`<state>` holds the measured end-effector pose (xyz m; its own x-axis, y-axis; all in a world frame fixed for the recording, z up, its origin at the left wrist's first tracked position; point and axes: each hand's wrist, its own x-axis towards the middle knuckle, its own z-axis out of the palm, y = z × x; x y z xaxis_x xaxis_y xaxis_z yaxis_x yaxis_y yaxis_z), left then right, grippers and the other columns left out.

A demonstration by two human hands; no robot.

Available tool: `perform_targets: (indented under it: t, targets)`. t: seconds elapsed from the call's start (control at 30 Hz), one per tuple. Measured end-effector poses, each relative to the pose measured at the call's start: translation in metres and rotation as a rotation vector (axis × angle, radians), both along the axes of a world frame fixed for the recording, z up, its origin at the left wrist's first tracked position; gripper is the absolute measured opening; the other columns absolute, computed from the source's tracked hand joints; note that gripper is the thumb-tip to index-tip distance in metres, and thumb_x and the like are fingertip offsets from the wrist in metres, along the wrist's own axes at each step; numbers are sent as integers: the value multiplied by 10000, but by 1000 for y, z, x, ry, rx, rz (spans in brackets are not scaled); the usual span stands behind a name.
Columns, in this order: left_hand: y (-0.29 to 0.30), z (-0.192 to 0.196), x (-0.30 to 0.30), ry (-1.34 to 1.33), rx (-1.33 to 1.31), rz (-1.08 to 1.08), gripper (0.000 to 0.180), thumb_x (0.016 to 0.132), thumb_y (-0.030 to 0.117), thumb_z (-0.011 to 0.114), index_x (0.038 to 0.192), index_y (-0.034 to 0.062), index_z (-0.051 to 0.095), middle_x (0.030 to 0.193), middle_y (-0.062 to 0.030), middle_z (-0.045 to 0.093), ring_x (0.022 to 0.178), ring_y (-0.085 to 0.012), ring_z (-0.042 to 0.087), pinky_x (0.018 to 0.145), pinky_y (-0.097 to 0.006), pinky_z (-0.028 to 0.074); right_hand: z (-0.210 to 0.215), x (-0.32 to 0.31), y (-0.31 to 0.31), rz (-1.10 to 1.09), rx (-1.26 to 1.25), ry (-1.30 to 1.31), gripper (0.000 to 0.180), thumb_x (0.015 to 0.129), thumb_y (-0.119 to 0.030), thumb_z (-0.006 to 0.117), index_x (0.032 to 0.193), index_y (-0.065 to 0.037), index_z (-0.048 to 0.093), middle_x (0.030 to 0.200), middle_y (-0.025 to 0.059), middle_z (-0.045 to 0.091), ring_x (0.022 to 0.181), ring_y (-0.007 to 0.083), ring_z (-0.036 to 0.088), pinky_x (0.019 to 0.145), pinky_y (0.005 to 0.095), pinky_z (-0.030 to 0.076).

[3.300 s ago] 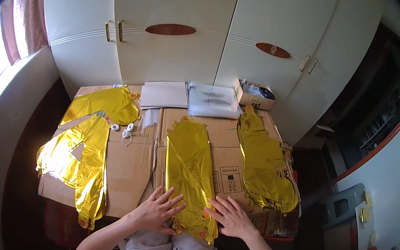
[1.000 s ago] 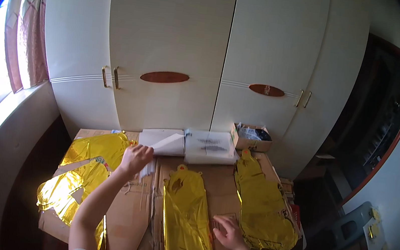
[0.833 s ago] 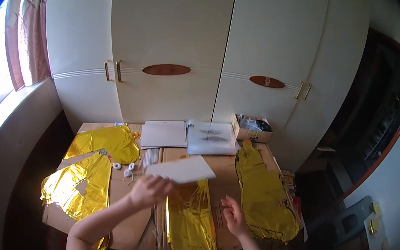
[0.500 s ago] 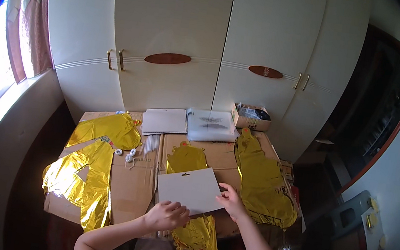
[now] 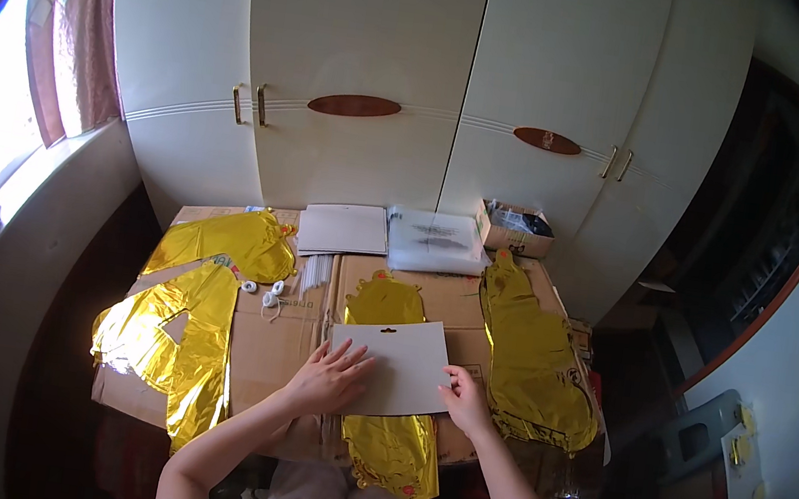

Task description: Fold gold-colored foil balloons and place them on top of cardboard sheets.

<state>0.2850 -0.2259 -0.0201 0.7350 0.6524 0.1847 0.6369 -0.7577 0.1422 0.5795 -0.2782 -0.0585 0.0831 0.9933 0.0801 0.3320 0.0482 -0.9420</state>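
A white backing card (image 5: 407, 372) with a hanging slot along its far edge lies over the middle gold foil balloon (image 5: 391, 450). The balloon's flat foil shows beyond the card and again below it, hanging past the table's near edge. My left hand (image 5: 330, 380) rests on the card's left part, fingers spread. At the card's right edge, my right hand (image 5: 467, 401) holds on, thumb and fingers closed around the border. Further flat gold foil balloons lie on both sides: one on the right (image 5: 536, 358), one at near left (image 5: 202, 335), one at far left (image 5: 223, 245).
Cardboard (image 5: 272, 374) covers the table. At the back are a stack of white cards (image 5: 343, 230), a pile of clear plastic bags (image 5: 436, 239) and a small box (image 5: 515, 232). White straws (image 5: 317, 272) and small ribbon rolls (image 5: 271, 299) lie left of centre. A wardrobe (image 5: 377, 35) stands behind.
The card has turned to lie straighter over the balloon. My left hand has gone from curled at its near edge to spread on top; my right hand still grips the right edge.
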Motion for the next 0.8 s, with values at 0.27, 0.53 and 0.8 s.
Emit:
perform_targets:
  t: [0.27,0.53,0.8]
  targets:
    - [11,-7,1,81,-24,-43,562,937,299,465,1473,192,330,1533,-82,304,1431,-314,235,1140,-581,124,10,-1,-3,-57,261,-547,340,815,-140,677,1133,-54,592,839,97,575,727,236,583,674,341,492]
    - [13,-7,5,102,-94,-107,580,911,232,459,1475,192,328,1539,-33,304,1441,-294,218,1144,-584,105,15,-5,-13,-72,283,-611,304,826,-118,651,1123,-74,598,996,138,578,885,314,601,775,392,504]
    - [9,-3,8,48,-75,-125,640,902,411,522,1451,124,360,1530,-80,309,1436,-299,225,1141,-586,117,30,-17,-10,268,540,-916,339,878,-147,602,1216,-154,632,1335,57,541,1289,252,447,1090,431,332]
